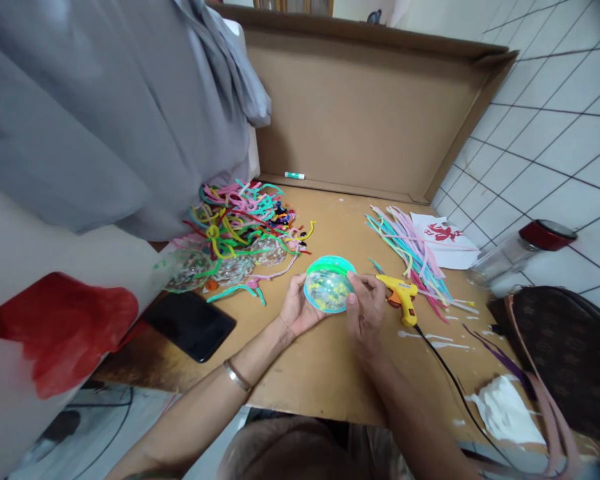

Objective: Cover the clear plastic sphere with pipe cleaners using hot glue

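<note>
A clear round dome (329,288) with a blue-green rim and yellow and white specks inside is held above the table in front of me. My left hand (300,308) wraps round its left and lower edge. On its right rim, my right hand (366,303) is closed, thumb and fingers pressed at the edge; I cannot make out whether a thin strip is pinched there too. A green band (330,265) runs along the upper part of the dome. Just right of my right hand lies a yellow glue gun (403,297) with a black cord.
Left stands a pile of coloured pipe cleaners (240,213) beside several clear domes (233,267) and a black phone (190,325). Right are straight pipe cleaners (415,250), a printed paper (445,240), a bottle (510,253), a brown bag (560,360) and tissue (507,410). Cardboard (365,113) walls the back.
</note>
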Demonstrator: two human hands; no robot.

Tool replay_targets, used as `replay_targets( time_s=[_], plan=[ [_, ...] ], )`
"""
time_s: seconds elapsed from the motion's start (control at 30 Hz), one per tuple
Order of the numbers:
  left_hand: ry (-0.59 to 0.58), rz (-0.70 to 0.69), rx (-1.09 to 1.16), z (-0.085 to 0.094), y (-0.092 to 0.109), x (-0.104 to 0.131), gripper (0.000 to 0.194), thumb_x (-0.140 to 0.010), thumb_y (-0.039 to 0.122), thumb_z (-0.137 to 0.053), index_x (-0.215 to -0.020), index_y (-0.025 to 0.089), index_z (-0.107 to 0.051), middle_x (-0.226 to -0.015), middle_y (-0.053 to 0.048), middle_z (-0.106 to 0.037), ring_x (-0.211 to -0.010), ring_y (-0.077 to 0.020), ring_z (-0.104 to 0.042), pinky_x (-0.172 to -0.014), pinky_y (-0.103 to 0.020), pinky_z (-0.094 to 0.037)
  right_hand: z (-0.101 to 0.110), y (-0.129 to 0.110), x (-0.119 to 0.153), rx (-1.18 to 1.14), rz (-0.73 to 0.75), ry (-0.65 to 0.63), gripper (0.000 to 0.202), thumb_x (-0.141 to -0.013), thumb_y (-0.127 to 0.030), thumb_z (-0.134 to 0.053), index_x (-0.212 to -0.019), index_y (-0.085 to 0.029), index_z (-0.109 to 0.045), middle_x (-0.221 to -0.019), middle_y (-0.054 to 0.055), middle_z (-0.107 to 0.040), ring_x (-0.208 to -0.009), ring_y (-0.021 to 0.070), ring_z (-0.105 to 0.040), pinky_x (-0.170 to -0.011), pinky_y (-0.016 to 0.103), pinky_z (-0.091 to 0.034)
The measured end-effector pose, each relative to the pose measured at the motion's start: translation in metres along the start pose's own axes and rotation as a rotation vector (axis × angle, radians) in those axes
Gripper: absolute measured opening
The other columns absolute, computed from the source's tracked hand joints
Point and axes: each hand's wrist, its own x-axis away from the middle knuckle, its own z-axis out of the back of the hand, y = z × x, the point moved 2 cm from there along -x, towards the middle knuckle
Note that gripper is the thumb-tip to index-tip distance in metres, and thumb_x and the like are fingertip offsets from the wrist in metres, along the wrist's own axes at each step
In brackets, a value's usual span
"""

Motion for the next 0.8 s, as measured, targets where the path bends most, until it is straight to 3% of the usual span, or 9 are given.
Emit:
replay_targets(
  time_s=[0.47,0.8],
  plan=[
    [-0.035,-0.01,-0.049,-0.0003,-0.0031,-0.0018,0.039,-0.084,0.038,-0.054,-0.106,0.01,-0.069,-0.104,-0.012,-0.076,-0.097,-0.0247,-0.07,-0.095,-0.038,-0.05,0.0021,-0.0013,0.0014,-0.029,-0.01,0.044,0.035,-0.095,-0.028,-0.046,-0.126,-0.027,-0.061,-0.115,0.011,-0.051,-0.106,0.0242,-0.056,-0.091,0.05,-0.052],
    [0.009,-0.068,-0.067,-0.0016,-0.004,-0.0018,0.035,-0.086,0.035,-0.054,-0.105,0.01,-0.069,-0.104,-0.011,-0.076,-0.102,-0.0247,-0.069,-0.097,-0.037,-0.049,0.0032,0.002,0.0006,0.041,0.025,0.037,0.037,-0.093,-0.027,-0.051,-0.128,-0.027,-0.061,-0.114,0.011,-0.053,-0.105,0.0246,-0.055,-0.09,0.05,-0.052]
  ],
)
